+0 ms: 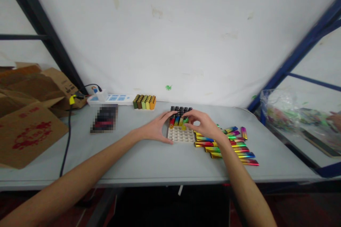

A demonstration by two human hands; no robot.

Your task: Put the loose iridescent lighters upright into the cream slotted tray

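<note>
A white tray (181, 135) with rows of round hollows lies on the table before me. Its far part holds several upright lighters (172, 122) with black tops and shiny coloured bodies; its near rows are bare. My right hand (201, 122) pinches a yellow-green lighter (184, 123) between thumb and fingers, at the front of the standing rows. My left hand (157, 127) is open at the tray's left side, fingers by the black tops and thumb near the front left corner. Under and beside my right forearm lie several shiny multicoloured lighter-like pieces (225, 149).
A block of green, yellow and orange lighters (144, 102) stands against the wall, beside a white power strip (114, 98). A blurred dark flat object (104, 118), a black cable (68, 138) and cardboard boxes (32, 131) are leftward. Blue frame bars (293, 56) and plastic bags (282, 110) stand right.
</note>
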